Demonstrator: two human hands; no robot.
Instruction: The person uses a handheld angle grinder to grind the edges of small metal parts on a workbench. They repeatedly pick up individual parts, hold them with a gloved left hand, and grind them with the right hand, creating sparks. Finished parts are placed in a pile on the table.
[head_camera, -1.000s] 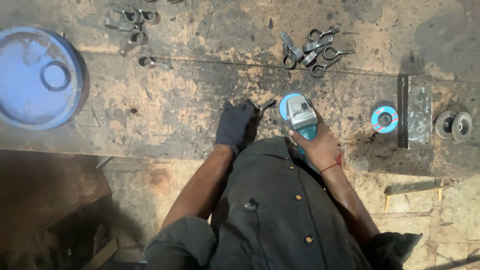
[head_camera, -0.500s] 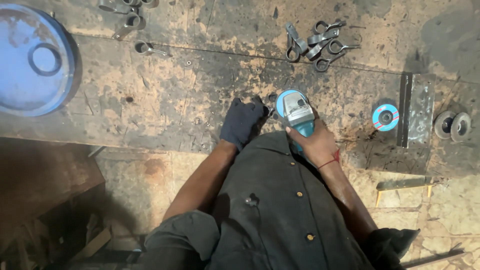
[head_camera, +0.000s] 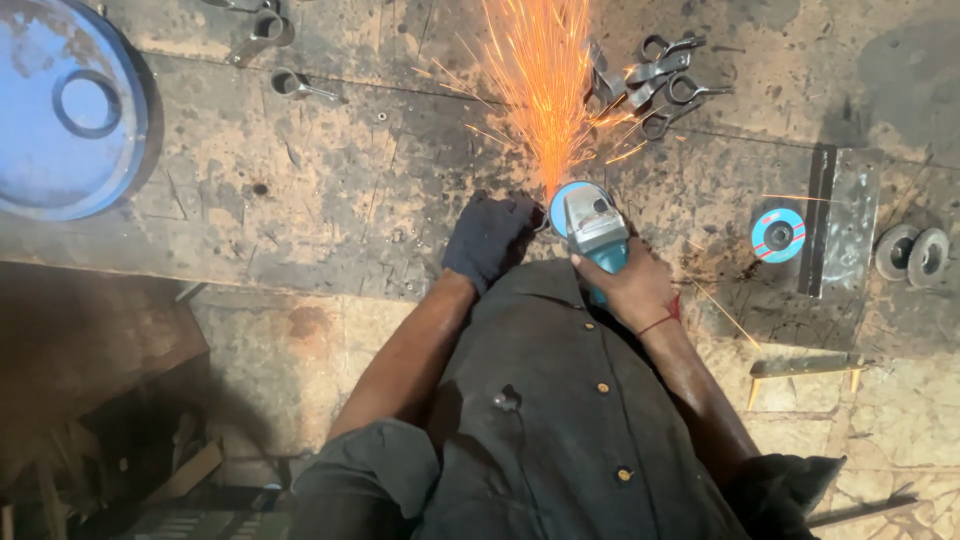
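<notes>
My right hand (head_camera: 628, 290) grips a teal and grey angle grinder (head_camera: 592, 228) over a worn workbench (head_camera: 300, 200). Its disc touches a small metal piece that my left hand (head_camera: 488, 238), in a dark glove, holds down on the bench. The piece itself is mostly hidden under the glove. Orange sparks (head_camera: 545, 90) fan away from the disc toward the far edge. My dark buttoned shirt fills the lower middle of the view.
A pile of metal ring-ended parts (head_camera: 650, 80) lies beyond the sparks. A blue round drum lid (head_camera: 70, 120) sits at far left. A blue grinding disc (head_camera: 778, 234), a steel angle piece (head_camera: 840, 225) and two worn discs (head_camera: 912, 254) lie at right. More metal parts (head_camera: 268, 30) are at the top.
Sparks now shoot from the grinder disc; none showed before. The view has shifted slightly, while both hands stay in nearly the same place on the bench.
</notes>
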